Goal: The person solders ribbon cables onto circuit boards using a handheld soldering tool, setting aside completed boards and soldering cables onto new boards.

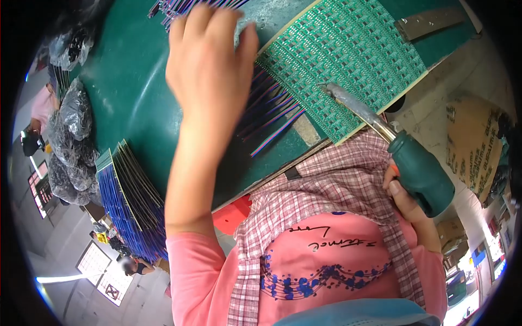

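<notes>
My right hand (403, 200) is wrapped round the dark green handle of a soldering iron (418, 168). The iron's metal tip reaches over a large green circuit board panel (348, 60), close to its surface; whether it touches cannot be told. My left hand (212, 65), blurred, hovers left of the panel with its thumb apart from the bent fingers and its fingertips partly hidden. Just beyond those fingers lies a bundle of thin coloured wires (163, 10). More coloured wires (283, 119) stick out along the panel's left edge.
A green-topped table (136, 81) carries the work. Boards with blue wires (128, 201) stand fanned at its left side, near black plastic bags (73, 130). A metal strip (432, 23) lies at the upper right. A cardboard box (473, 146) stands at right. Other people are in the background.
</notes>
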Tool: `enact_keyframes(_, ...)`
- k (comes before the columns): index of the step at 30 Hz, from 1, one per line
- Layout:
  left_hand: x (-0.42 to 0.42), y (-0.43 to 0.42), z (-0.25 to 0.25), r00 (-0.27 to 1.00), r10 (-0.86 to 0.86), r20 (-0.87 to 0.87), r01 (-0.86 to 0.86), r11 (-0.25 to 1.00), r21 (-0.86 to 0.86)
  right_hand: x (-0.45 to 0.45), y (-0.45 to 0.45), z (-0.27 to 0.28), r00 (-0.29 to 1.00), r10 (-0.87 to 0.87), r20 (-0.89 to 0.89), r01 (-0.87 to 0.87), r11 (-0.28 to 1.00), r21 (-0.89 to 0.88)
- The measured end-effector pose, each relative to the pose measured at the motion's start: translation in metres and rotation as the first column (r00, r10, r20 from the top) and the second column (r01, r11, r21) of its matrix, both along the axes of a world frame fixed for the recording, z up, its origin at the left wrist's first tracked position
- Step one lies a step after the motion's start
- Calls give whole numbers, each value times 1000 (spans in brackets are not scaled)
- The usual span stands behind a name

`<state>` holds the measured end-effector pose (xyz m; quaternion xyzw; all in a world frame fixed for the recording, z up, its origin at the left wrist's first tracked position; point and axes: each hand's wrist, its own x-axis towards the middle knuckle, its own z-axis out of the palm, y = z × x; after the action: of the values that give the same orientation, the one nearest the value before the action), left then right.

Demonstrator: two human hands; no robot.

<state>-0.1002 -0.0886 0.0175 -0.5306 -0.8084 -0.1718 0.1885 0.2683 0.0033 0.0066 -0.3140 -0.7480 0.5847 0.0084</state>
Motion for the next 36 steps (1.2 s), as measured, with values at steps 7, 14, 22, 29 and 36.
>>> enact_keyframes(7, -45, 35, -21, 994, -44, -99, 45, 999, 6, 6, -3, 2, 993, -39, 112, 46, 997, -62)
enact_keyframes(14, -2, -17, 13, 667, -146, 731, -104, 953, 285, 13, -3, -6, 994, -7, 107, 12, 999, -45)
enact_keyframes(22, 103, -61, -11, 895, -137, 425, 121, 991, 63, 23, 7, -3, 967, 203, 151, -231, 953, 194)
enact_keyframes(29, 112, -60, -25, 982, -103, 160, 104, 995, 1, 7, 4, 6, 989, 110, 95, -121, 986, 114)
enact_keyframes(36, 111, -59, -28, 984, -101, 148, 99, 995, 23, 3, 2, 4, 978, 180, 109, -204, 938, 281)
